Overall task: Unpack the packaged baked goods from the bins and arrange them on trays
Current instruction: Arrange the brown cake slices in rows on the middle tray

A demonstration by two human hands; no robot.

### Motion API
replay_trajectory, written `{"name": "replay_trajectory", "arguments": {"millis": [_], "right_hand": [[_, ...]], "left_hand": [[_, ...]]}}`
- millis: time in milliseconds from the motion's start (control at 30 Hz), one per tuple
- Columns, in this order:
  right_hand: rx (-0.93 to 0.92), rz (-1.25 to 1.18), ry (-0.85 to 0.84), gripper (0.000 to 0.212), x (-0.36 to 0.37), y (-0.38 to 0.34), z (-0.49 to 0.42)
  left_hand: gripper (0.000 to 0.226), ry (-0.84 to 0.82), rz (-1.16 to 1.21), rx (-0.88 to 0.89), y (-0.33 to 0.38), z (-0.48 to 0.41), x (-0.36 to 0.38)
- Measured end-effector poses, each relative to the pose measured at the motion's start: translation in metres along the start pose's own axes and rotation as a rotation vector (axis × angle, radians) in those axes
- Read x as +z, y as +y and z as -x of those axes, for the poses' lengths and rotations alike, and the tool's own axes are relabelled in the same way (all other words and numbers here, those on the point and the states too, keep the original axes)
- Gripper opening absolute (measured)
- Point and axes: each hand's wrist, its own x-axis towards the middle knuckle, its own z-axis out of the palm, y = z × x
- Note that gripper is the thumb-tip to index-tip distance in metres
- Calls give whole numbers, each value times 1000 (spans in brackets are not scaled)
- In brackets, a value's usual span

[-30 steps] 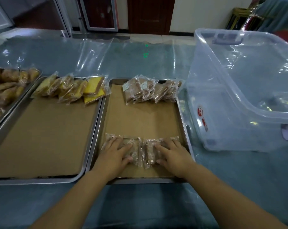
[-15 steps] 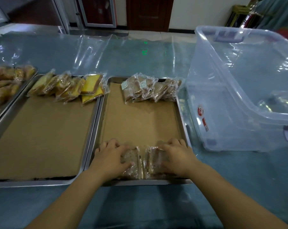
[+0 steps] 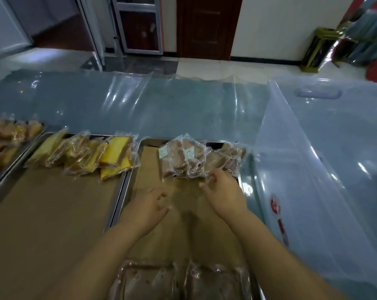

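Note:
The right metal tray [image 3: 146, 141] is lined with brown paper. A row of several brown baked goods in clear packs [image 3: 184, 161] leans along its far end. Two more brown packs, one on the left [image 3: 148, 282] and one on the right [image 3: 218, 283], lie flat at its near end between my forearms. My left hand [image 3: 148, 210] hovers over the bare paper with loosely curled fingers and holds nothing. My right hand [image 3: 224, 195] is farther forward. Its fingertips are at the front edge of the far row; I cannot tell if they touch the plastic.
The left tray [image 3: 53, 213] holds a row of yellow cake packs [image 3: 116, 158] at its far end. A third tray with packs [image 3: 3, 144] sits at the far left. A large clear plastic bin [image 3: 313, 169] stands right of the tray. Clear film covers the table.
Both hands let go of the two brown packs at the tray's near end. They moved forward over the paper toward the far row.

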Motion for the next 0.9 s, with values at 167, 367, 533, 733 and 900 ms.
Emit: {"name": "replay_trajectory", "arguments": {"millis": [167,367,533,733,900], "right_hand": [[118,-161,69,50,16,-10,-47],[169,-93,77,75,27,-14,-84],[209,-15,91,59,38,-10,-100],[233,8,41,28,41,-10,-98],[236,-194,83,23,31,-14,-86]], "left_hand": [[44,23,-63,48,-2,-44,-4],[65,40,-86,176,1,-93,3],[85,-54,-161,163,-6,-118,19],[71,-12,-69,250,-21,-121,17],[59,43,134,316,-35,-96,3]]}}
